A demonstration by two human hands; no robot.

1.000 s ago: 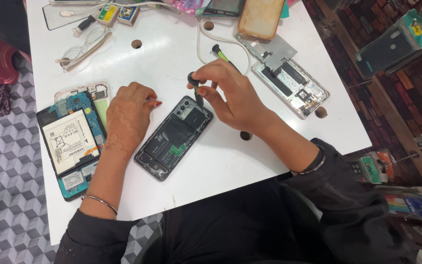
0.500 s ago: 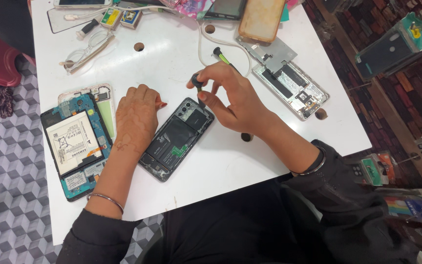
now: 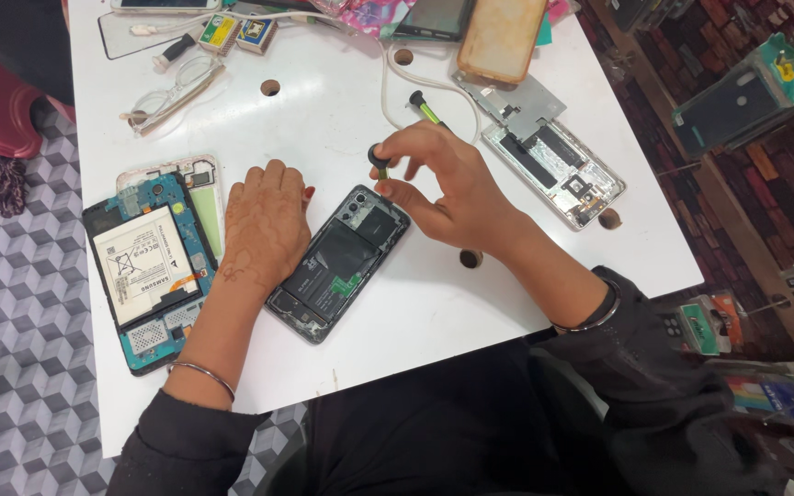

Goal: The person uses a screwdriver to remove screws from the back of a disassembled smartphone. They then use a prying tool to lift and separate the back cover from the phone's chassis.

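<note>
Clutter around the white table

An opened blue tablet lies at its left edge, clear spectacles near its far-left corner, a gutted silver phone toward its right side, beside a tan case.

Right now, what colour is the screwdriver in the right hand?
The screwdriver has a black cap and a green shaft, seen in the head view.

Bare white table is left open in front of the opened black phone, toward the near edge. To the left the way is blocked by an opened tablet lying just beside the left hand. Behind the right hand, passage is narrowed by a second screwdriver, a white cable and a dismantled silver phone.
</note>
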